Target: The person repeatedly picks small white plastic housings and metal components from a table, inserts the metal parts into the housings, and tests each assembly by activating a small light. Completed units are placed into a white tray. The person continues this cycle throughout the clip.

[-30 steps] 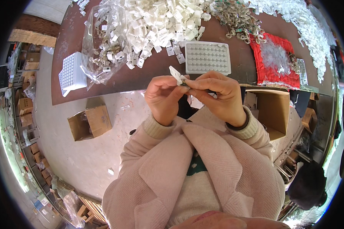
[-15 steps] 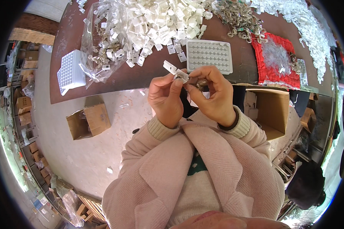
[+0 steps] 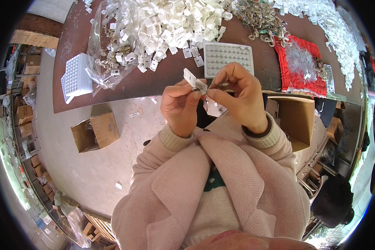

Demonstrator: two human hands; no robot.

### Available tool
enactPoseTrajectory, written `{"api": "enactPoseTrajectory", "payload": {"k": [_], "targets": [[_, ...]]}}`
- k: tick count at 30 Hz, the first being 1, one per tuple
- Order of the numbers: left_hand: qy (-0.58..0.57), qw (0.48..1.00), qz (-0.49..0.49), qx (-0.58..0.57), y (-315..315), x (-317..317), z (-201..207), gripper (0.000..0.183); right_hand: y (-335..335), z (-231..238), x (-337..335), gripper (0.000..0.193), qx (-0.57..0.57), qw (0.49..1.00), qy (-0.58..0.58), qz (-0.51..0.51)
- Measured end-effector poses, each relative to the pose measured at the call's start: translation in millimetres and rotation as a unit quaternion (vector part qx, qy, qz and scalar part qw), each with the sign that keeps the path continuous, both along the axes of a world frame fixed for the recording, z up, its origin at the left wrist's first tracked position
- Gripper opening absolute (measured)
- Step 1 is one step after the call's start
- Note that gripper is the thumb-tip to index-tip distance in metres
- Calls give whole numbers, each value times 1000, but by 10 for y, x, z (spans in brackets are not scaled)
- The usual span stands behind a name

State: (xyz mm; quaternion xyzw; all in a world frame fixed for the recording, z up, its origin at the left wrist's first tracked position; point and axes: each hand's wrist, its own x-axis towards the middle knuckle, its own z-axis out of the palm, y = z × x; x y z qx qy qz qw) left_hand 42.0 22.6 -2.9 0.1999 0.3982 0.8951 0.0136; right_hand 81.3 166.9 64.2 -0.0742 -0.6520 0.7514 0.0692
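1. White hinged plastic case (image 3: 191, 79), spread open, is up in the fingers at the near edge of a broad brown table (image 3: 125, 89), which curves across the upper view.
2. Across the back of that table lies a large loose heap of white plastic cases (image 3: 179, 25), with a heap of clear plastic pieces (image 3: 339, 39) at the far right.
3. Between these two heaps sits a smaller tangle of tan, metallic-looking parts (image 3: 258, 21).
4. To the right lies a red quilted cloth (image 3: 285, 75) bearing clear scraps.
5. Just beyond the hands is a white rectangular tray with rows of small hollows (image 3: 228, 46).
6. The right hand (image 3: 241, 98) is curled, thumb and forefinger tips close together just beside the case's right edge; whether they pinch anything is unclear.
7. The left hand (image 3: 179, 106) grasps the case between thumb and forefinger: the thumb presses at the lower part, while the raised flap sticks up beyond the fingertips, tilted leftward, and the hollow half sits right of the thumb.
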Motion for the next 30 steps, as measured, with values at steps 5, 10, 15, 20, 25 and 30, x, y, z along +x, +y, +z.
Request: {"api": "enactPoseTrajectory", "payload": {"k": [5, 10, 15, 20, 25, 30], "targets": [[-148, 984, -62, 78, -22, 1, 0, 15, -31, -121, -63, 21, -82, 996, -14, 33], [-142, 985, -54, 78, 3, 16, -21, 16, -138, -193, 32, 27, 278, 950, 134, -43], [-151, 986, -59, 34, -2, 33, -90, 17, -94, -220, 49, 33, 384, 901, 191, -63], [-190, 977, -84, 42, -21, -19, -176, 17, -86, -260, 45, 39, 396, 900, 176, -41], [-226, 965, -125, 46, -60, -91, -180, 15, 340, -240, -51, 19, 360, 925, 93, -78], [-224, 964, -134, 45, -72, -185, -199, 13, 947, -460, -389, 17, 511, 825, 95, -223]]}}
